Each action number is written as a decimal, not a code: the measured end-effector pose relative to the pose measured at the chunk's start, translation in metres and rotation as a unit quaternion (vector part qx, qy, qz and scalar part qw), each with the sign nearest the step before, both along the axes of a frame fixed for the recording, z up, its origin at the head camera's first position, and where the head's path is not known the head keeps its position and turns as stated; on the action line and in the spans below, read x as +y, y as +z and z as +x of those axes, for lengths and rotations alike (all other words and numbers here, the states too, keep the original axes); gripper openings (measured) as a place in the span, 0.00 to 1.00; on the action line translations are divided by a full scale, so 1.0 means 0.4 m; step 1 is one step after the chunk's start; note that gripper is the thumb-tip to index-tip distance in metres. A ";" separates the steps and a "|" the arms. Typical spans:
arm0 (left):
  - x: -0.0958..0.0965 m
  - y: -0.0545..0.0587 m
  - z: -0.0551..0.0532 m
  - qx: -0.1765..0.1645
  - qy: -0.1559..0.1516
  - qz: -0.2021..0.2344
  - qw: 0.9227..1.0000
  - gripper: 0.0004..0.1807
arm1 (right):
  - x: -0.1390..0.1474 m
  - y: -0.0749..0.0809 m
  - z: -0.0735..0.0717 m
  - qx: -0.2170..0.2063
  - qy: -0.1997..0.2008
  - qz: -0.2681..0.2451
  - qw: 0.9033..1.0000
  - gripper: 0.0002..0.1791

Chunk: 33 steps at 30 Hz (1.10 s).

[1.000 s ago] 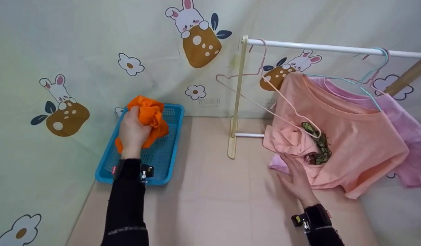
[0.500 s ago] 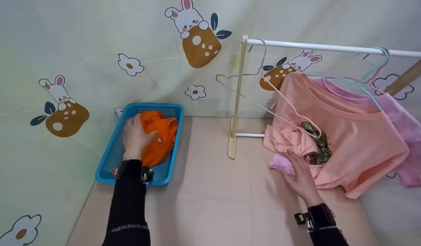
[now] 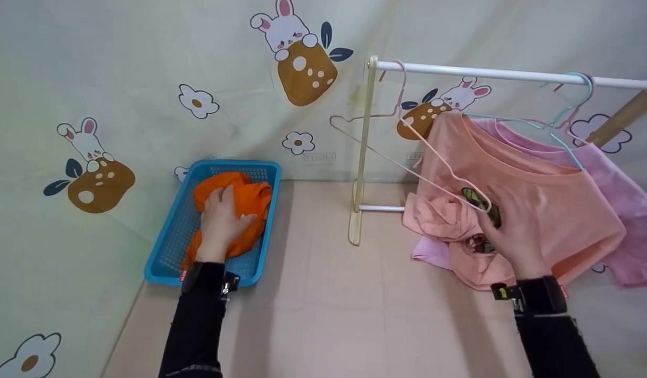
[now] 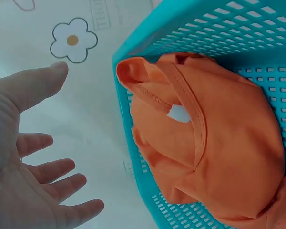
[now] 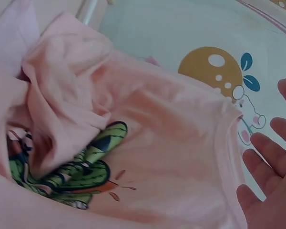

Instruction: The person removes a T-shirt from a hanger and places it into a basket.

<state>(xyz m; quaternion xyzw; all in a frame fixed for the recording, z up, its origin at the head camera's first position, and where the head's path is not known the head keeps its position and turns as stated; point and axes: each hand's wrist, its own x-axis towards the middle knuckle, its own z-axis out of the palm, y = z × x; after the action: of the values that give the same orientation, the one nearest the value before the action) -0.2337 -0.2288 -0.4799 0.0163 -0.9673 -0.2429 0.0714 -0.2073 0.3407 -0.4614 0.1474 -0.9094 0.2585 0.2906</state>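
My left hand (image 3: 221,218) is over the orange shirt (image 3: 255,202), which lies crumpled in the blue basket (image 3: 166,231). In the left wrist view the fingers are spread and apart from the cloth; the shirt's neckline and a small white tag (image 4: 179,113) show. My right hand (image 3: 517,236) is in front of the peach T-shirt (image 3: 570,215), fingers extended. The right wrist view has that hand (image 5: 276,186) by the shirt's neckline, with nothing in its grasp. Bunched cloth partly covers the green cactus print (image 5: 93,176). A teal hanger (image 3: 563,149) carries the peach T-shirt.
A bare pink hanger (image 3: 403,89) hangs at the left end of the white rail (image 3: 475,72), overlapping the peach shirt. Behind that shirt hangs a lilac shirt (image 3: 622,210). The rack's wooden upright (image 3: 363,142) stands between basket and clothes, on the pale tabletop (image 3: 323,273).
The orange shirt, earlier lifted in my left hand, has gone down into the basket, and the hand has let go. My right hand has moved up and right across the peach shirt.
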 end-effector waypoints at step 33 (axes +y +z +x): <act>0.191 -0.021 0.138 0.071 -0.137 0.037 0.987 0.51 | 0.070 0.240 -0.107 -0.046 -0.232 -0.038 0.971 0.20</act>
<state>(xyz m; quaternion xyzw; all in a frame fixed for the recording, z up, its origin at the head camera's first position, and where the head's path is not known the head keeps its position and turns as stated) -0.1785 -0.1523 -0.4882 -0.1316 -0.9432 -0.2864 0.1055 -0.2500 0.3687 -0.3654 -0.0908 -0.9207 0.2248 0.3060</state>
